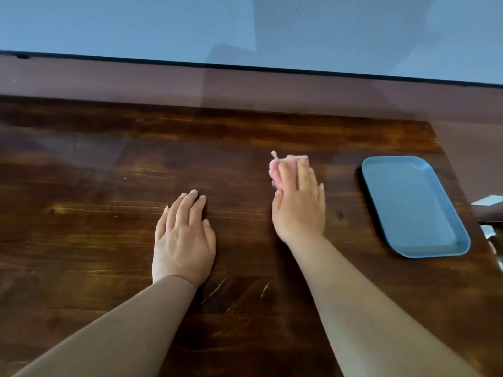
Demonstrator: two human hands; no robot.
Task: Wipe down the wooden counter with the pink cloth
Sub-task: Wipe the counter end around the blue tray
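Looks like mid-wipe here. The cloth (283,168) is bunched up and pressed onto the counter (109,172) under the right hand (298,205), fingers laid flat over it more than curled round, a bit blurred so motion is guessed. The left hand (183,238) is laid flat on the wood, fingers straight, nothing held. A blue tray (411,205) is parked near the right edge. Next, the big bare stretch on the left probably gets covered, and the tray likely needs shifting so the wood under it can be reached.
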